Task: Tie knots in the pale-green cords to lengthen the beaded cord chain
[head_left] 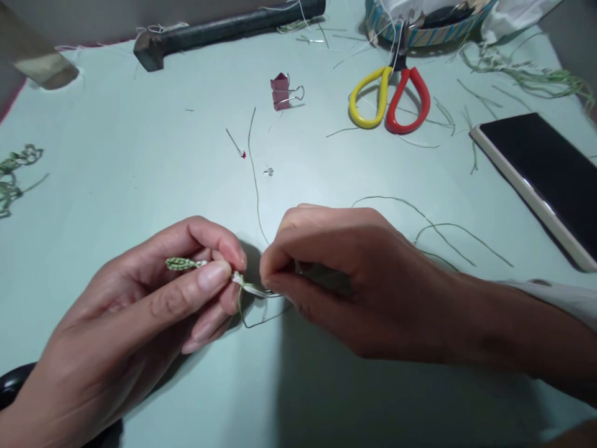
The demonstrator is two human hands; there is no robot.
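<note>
My left hand (163, 305) pinches a green and white knotted cord piece (181, 264) between thumb and forefinger. Its green looped end sticks out to the left, and white and green strands leave it on the right. My right hand (336, 267) is closed on those strands (254, 290), just right of the left fingertips; its own fingertips are partly hidden. One thin green strand (247, 323) hangs in a bent loop below. Past my right hand, loose green thread ends (438, 224) lie curved on the table.
Scissors (389, 102) with yellow and red handles lie at the back, by a round striped container (433, 31). A binder clip (281, 92) and a dark metal bar (224, 32) are nearby. At right rests a phone (545, 180); at left, knotted green cord (13, 174).
</note>
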